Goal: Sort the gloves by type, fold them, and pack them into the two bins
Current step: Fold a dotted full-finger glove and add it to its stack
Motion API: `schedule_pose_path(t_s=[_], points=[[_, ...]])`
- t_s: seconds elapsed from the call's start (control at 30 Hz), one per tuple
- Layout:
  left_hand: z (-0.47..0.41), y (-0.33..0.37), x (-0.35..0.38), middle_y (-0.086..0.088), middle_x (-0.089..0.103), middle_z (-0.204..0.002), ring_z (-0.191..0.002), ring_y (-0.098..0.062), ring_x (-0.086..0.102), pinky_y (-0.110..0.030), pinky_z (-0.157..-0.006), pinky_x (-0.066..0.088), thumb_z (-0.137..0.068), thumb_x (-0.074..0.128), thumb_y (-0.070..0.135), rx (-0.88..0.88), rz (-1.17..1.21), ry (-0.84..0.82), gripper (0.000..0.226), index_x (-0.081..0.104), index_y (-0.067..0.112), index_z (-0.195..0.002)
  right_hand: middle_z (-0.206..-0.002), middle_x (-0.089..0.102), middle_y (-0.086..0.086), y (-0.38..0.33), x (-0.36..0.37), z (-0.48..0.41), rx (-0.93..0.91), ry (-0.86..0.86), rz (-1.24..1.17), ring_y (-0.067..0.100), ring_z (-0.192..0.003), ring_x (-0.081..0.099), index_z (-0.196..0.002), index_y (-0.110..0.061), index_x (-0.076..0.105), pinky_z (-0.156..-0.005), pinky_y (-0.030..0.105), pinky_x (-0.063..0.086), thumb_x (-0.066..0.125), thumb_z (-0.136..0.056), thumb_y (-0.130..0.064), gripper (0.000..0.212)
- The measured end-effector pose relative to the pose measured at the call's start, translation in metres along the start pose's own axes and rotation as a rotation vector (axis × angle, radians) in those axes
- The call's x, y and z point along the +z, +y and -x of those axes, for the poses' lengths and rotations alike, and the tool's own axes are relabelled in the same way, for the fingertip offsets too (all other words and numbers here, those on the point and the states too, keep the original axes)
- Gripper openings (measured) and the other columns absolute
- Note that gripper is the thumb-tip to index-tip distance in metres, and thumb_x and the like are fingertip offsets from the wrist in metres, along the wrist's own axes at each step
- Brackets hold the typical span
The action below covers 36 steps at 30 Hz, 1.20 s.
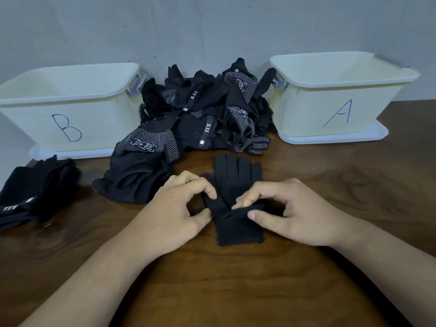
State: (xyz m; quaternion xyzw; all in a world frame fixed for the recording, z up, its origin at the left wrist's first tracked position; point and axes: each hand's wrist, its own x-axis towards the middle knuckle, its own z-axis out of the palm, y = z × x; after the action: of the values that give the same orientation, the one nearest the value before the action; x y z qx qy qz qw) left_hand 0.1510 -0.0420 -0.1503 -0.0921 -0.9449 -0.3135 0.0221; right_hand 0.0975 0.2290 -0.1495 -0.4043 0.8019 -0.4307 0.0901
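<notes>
Two hands are working one plain black knit glove [236,175] that lies flat on the wooden table [212,291], just in front of the glove pile [207,109], with its fingers pointing at the pile and its cuff toward the person. The left hand [174,208] pinches the glove's left edge, down by its thumb, between thumb and forefinger. The right hand [290,211] has its fingers curled onto the middle of the glove and its thumb pressed in below them, so a ridge of fabric is bunched up between the two. So both hands have a hold on the same glove.

The pile itself is a messy heap against the grey wall [188,27], all black: some gloves with white grip dots [146,143], some with a "5.11" wrist strap [207,128]. Bin B [70,107] sits just left of the pile, bin A [335,100] just right of it, both cream plastic with the letter drawn on in blue. Can't see what's inside them from this angle. A smaller stack of black gloves [35,194] lies well left of the pile's front edge, in front of bin B.
</notes>
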Motion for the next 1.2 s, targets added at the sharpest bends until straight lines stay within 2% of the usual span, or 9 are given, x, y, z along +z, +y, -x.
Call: schedule_pose_path(t_s=[0.2, 0.4, 0.57, 0.73, 0.83, 0.93, 1.03, 1.13, 1.2], points=[[0.0, -0.001, 0.003, 0.029, 0.049, -0.123, -0.117, -0.001, 0.045, -0.015, -0.076, 0.045, -0.09, 0.073, 0.038, 0.025, -0.038, 0.015, 0.022, 0.065, 0.048, -0.108, -0.123, 0.073, -0.018, 0.004, -0.007, -0.002, -0.103, -0.079, 0.166, 0.013, -0.128, 0.064, -0.1, -0.018, 0.072, -0.104, 0.04, 0.052, 0.081, -0.089, -0.007, 0.018], [0.0, -0.001, 0.004, 0.03, 0.048, -0.123, -0.12, 0.0, 0.044, -0.016, -0.091, 0.039, -0.091, 0.07, 0.041, 0.033, -0.056, 0.02, 0.022, 0.063, 0.049, -0.11, -0.109, 0.076, -0.014, 0.001, -0.01, -0.003, -0.176, 0.046, 0.17, 0.014, -0.111, 0.072, -0.099, -0.014, 0.075, -0.094, 0.036, 0.056, 0.079, -0.086, 0.001, 0.02], [0.0, 0.001, 0.002, 0.03, 0.048, -0.123, -0.12, 0.002, 0.044, -0.012, -0.086, 0.039, -0.09, 0.072, 0.043, 0.014, -0.05, 0.018, 0.019, 0.064, 0.047, -0.107, -0.104, 0.077, -0.01, 0.0, -0.013, -0.003, -0.189, 0.085, 0.156, 0.014, -0.101, 0.073, -0.098, -0.012, 0.076, -0.087, 0.032, 0.056, 0.08, -0.084, 0.004, 0.021], [0.0, 0.003, 0.0, 0.029, 0.052, -0.123, -0.115, -0.001, 0.049, -0.004, -0.086, 0.036, -0.088, 0.076, 0.039, 0.0, -0.036, 0.015, 0.018, 0.067, 0.047, -0.101, -0.106, 0.076, -0.011, 0.002, -0.013, -0.002, -0.168, -0.049, 0.16, 0.013, -0.104, 0.072, -0.099, -0.014, 0.078, -0.092, 0.03, 0.053, 0.08, -0.088, -0.002, 0.017], [0.001, 0.003, -0.006, 0.032, 0.054, -0.126, -0.116, 0.004, 0.052, -0.01, -0.087, 0.039, -0.089, 0.077, 0.039, -0.009, -0.028, -0.003, 0.015, 0.069, 0.046, -0.099, -0.107, 0.077, -0.009, 0.005, -0.015, -0.003, -0.15, -0.118, 0.095, 0.016, -0.106, 0.072, -0.095, -0.011, 0.08, -0.096, 0.031, 0.05, 0.071, -0.098, -0.006, 0.011], [0.002, 0.002, -0.011, 0.033, 0.057, -0.125, -0.093, 0.012, 0.059, -0.013, -0.077, 0.04, -0.091, 0.077, 0.028, -0.004, -0.024, -0.025, 0.015, 0.068, 0.04, -0.088, -0.102, 0.079, -0.01, 0.007, -0.012, -0.003, -0.044, -0.06, 0.002, 0.018, -0.104, 0.073, -0.082, -0.013, 0.081, -0.095, 0.03, 0.049, 0.061, -0.106, -0.012, 0.031], [0.002, 0.003, -0.008, 0.025, 0.06, -0.117, -0.071, -0.01, 0.064, -0.02, -0.065, 0.046, -0.091, 0.073, 0.017, 0.032, -0.002, 0.051, 0.019, 0.065, 0.034, -0.086, -0.093, 0.079, -0.011, 0.008, -0.004, -0.006, 0.024, -0.003, -0.002, 0.017, -0.099, 0.074, -0.073, -0.017, 0.079, -0.092, 0.031, 0.051, 0.071, -0.103, -0.018, 0.031], [0.002, 0.013, -0.004, 0.016, 0.061, -0.106, -0.088, -0.013, 0.06, -0.022, -0.069, 0.046, -0.093, 0.068, 0.015, 0.123, 0.005, 0.138, 0.018, 0.064, 0.033, -0.095, -0.088, 0.074, -0.007, 0.006, 0.0, -0.009, 0.04, 0.019, 0.043, 0.02, -0.094, 0.071, -0.073, -0.024, 0.072, -0.088, 0.037, 0.053, 0.086, -0.09, -0.03, 0.022], [0.003, 0.017, 0.0, 0.019, 0.062, -0.108, -0.103, -0.014, 0.058, -0.025, -0.078, 0.047, -0.097, 0.067, 0.022, 0.205, -0.022, 0.079, 0.016, 0.065, 0.036, -0.102, -0.092, 0.07, -0.008, 0.005, 0.001, -0.01, 0.04, -0.002, 0.127, 0.02, -0.096, 0.065, -0.08, -0.03, 0.07, -0.088, 0.039, 0.051, 0.09, -0.084, -0.036, 0.021]])
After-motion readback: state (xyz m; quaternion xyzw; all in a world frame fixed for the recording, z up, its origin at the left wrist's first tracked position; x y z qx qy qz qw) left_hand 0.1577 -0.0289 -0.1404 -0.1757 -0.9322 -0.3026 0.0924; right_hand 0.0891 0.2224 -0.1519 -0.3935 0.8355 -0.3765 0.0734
